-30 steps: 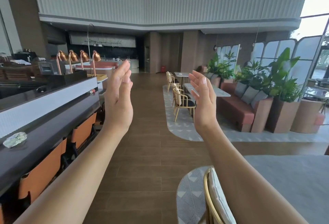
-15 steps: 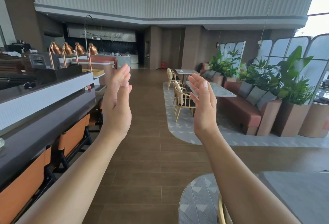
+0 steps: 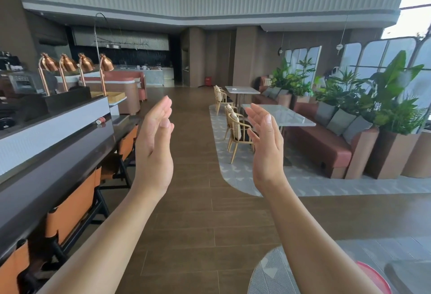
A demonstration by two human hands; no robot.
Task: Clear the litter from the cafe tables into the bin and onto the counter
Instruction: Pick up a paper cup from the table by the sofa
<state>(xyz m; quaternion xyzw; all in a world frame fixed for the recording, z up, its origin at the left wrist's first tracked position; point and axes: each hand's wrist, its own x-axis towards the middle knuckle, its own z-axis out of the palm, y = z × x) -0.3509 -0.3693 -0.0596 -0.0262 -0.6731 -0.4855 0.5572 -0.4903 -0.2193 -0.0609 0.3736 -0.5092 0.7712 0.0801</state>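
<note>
Dark counter [image 3: 70, 153]: in the head view it ran along the left side, with orange-backed stools [image 3: 70, 209] under its near edge.
Red cup [image 3: 100, 120]: lay on its side toward the counter's far end, beside the white raised panel.
Copper lamps [image 3: 70, 62]: four stood in a row beyond the counter's far end.
Left hand [image 3: 154, 144]: was raised over the wooden floor, fingers straight and together, grasping nothing, palm facing the other hand.
Right hand [image 3: 265, 146]: was raised level with it and apart from it, fingers released and slightly spread, empty.
Near table [image 3: 293, 116]: stood between wicker chairs [image 3: 238, 128] and a red sofa [image 3: 321, 146].
Far table [image 3: 249, 90]: carried a small pale scrap [image 3: 235, 88] near its middle, too small to identify.
</note>
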